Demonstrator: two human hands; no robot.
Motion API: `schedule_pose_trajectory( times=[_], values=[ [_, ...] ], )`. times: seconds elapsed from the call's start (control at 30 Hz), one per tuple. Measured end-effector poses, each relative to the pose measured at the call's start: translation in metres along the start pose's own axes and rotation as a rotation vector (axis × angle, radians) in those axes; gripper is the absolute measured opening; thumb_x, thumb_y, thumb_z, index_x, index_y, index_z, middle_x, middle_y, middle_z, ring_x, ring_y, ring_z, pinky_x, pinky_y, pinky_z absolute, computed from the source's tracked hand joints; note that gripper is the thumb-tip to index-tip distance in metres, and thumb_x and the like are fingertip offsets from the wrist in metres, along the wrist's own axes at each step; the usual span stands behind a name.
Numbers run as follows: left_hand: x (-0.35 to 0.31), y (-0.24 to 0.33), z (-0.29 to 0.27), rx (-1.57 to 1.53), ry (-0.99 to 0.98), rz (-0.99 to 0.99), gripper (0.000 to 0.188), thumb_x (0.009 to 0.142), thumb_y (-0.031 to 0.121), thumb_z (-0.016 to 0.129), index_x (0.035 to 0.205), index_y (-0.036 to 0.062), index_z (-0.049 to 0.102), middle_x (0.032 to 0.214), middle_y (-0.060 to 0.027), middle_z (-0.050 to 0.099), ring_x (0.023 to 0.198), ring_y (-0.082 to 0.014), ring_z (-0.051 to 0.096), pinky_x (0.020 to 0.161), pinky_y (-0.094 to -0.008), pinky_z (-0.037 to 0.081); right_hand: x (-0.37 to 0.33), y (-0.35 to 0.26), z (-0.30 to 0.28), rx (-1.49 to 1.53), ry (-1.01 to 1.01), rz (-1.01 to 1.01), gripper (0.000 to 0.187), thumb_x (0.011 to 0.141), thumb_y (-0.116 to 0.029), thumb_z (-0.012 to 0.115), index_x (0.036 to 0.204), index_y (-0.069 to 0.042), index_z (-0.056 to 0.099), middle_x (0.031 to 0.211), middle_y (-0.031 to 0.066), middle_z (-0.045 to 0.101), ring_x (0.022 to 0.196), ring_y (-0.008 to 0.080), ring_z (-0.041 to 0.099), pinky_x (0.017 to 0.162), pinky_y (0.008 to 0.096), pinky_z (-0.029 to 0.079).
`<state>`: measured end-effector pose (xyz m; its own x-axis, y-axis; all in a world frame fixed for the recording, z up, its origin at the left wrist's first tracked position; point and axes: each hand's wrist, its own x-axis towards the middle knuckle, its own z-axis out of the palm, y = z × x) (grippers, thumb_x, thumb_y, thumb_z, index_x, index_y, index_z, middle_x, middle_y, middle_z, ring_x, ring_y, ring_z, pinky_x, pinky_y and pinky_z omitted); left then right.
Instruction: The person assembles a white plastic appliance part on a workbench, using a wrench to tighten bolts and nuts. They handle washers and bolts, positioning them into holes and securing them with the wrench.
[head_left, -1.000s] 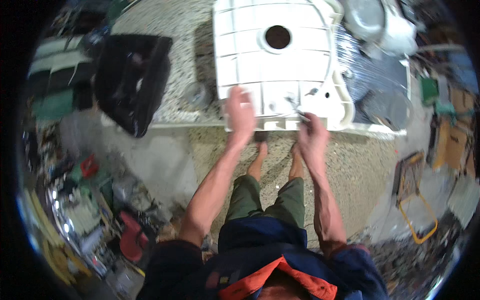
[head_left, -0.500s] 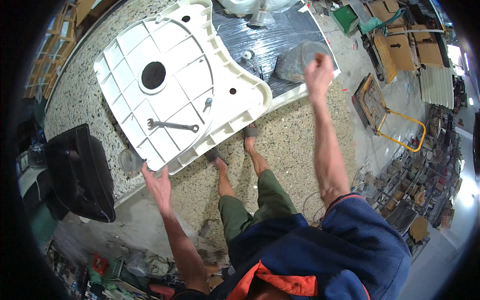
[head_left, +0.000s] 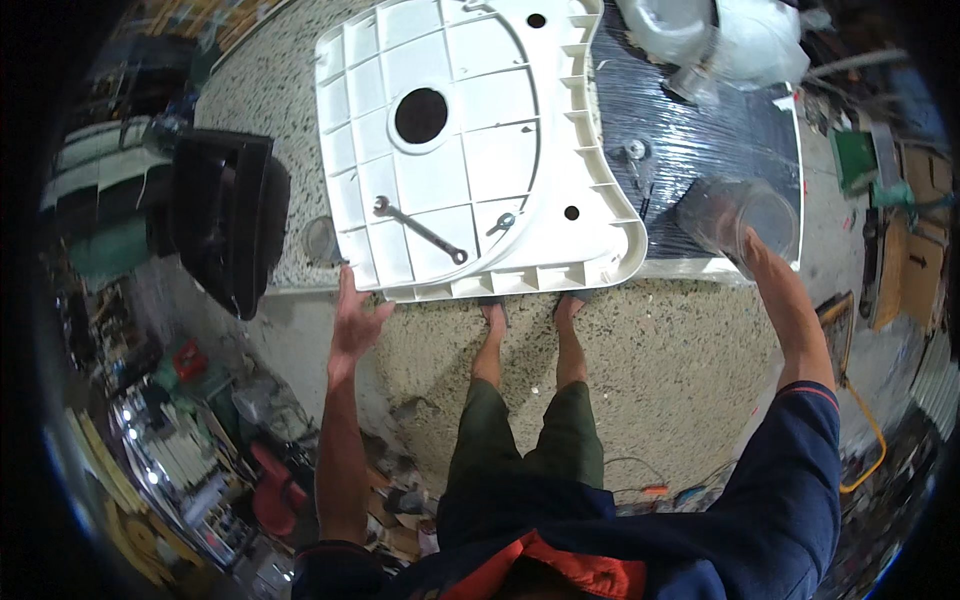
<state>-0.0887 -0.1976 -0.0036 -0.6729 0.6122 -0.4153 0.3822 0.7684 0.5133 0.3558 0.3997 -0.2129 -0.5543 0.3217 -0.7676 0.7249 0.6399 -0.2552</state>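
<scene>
On the speckled table [head_left: 235, 100], a wrench [head_left: 425, 232] is borne by the white panel [head_left: 475, 150]. The panel's near left corner is met by the left hand [head_left: 355, 322], fingers spread apart; at the jar [head_left: 708, 212], the right hand's [head_left: 757, 262] grip cannot be told.

Glare streaks the plastic wrap [head_left: 700, 140]; edges dark, curved

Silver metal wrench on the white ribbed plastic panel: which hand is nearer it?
Left. The left hand is at the panel's near-left corner, left of and nearer the body than the wrench; the right hand is well to its right, at the clear plastic jar.
</scene>
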Motion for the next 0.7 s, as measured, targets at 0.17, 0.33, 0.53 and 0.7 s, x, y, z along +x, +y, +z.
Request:
schedule_pose_trajectory(
  times=[0.17,0.33,0.53,0.7],
  values=[
    [-0.003,0.018,0.001,-0.131,0.013,-0.241,0.109,0.081,0.020,0.085,0.160,-0.0113,0.017,0.163,-0.0335,0.029,0.132,-0.0398,0.057,0.105,-0.0424,0.054,-0.004,0.004,0.011,0.145,-0.016,-0.053,0.025,0.095,-0.026,0.065,0.106,-0.004,0.070,0.094,0.0117,0.072,0.089,0.0296,0.069,0.083,0.0411,0.055],
    [-0.007,0.036,0.003,-0.080,0.044,-0.268,0.110,0.084,0.022,0.084,0.162,-0.0088,0.012,0.165,-0.0309,0.026,0.126,-0.0365,0.060,0.100,-0.0423,0.056,-0.002,0.004,0.020,0.263,-0.047,-0.096,0.024,0.096,-0.027,0.065,0.105,-0.006,0.070,0.092,0.0097,0.070,0.087,0.0270,0.067,0.083,0.0399,0.054],
    [-0.009,0.035,0.004,-0.201,0.062,-0.262,0.102,0.090,0.019,0.079,0.163,-0.0055,0.011,0.167,-0.0290,0.022,0.130,-0.0379,0.057,0.102,-0.0431,0.055,0.000,0.029,0.022,0.429,-0.063,-0.123,0.022,0.098,-0.029,0.065,0.103,-0.008,0.069,0.090,0.0072,0.068,0.086,0.0239,0.065,0.083,0.0385,0.054],
    [-0.005,0.024,0.002,-0.163,0.195,-0.271,0.074,0.100,0.019,0.069,0.160,-0.0022,0.030,0.159,-0.0237,0.042,0.135,-0.0345,0.054,0.102,-0.0433,0.053,-0.026,0.079,0.018,0.729,-0.020,-0.165,0.021,0.099,-0.030,0.065,0.102,-0.010,0.069,0.088,0.0052,0.066,0.084,0.0213,0.063,0.083,0.0373,0.053]
  ],
)
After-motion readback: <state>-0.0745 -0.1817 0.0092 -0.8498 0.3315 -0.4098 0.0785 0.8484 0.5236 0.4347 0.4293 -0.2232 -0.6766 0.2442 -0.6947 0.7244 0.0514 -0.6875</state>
